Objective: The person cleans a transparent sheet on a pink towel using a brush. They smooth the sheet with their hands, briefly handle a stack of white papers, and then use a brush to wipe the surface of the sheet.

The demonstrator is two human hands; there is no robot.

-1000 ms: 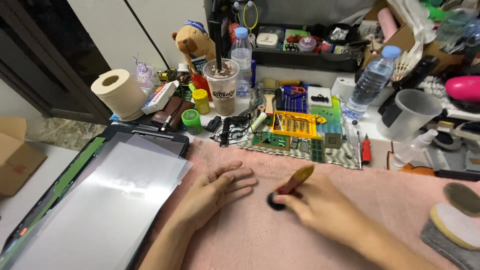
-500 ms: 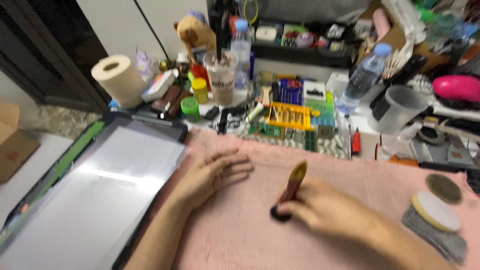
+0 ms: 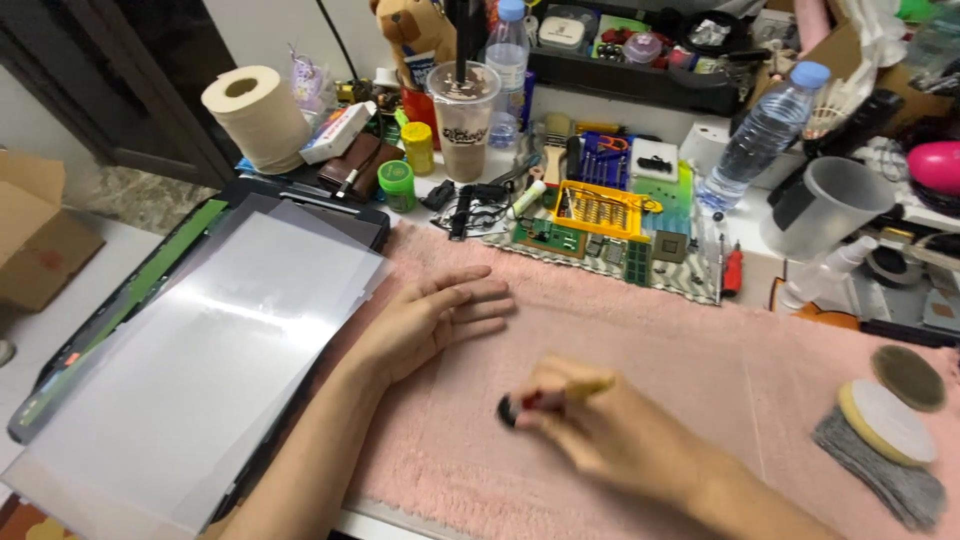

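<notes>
Pink towel (image 3: 700, 370), left hand (image 3: 435, 320) flat, fingers apart, right hand (image 3: 600, 435) fingers clamped on brush (image 3: 545, 398)

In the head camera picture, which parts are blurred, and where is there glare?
Head view: the right hand and the small brush it holds are smeared by motion blur; the left hand lies flat and sharp on the pink towel; soft white glare lies across the translucent sheet at left; the clutter behind is evenly lit.

Left hand (image 3: 435, 315) lies flat, palm down, on pink towel (image 3: 700, 360). Right hand (image 3: 600, 430) grips a small brush (image 3: 545, 397), dark tip touching towel. Clear sheet (image 3: 200, 360) along towel's left edge.
</notes>
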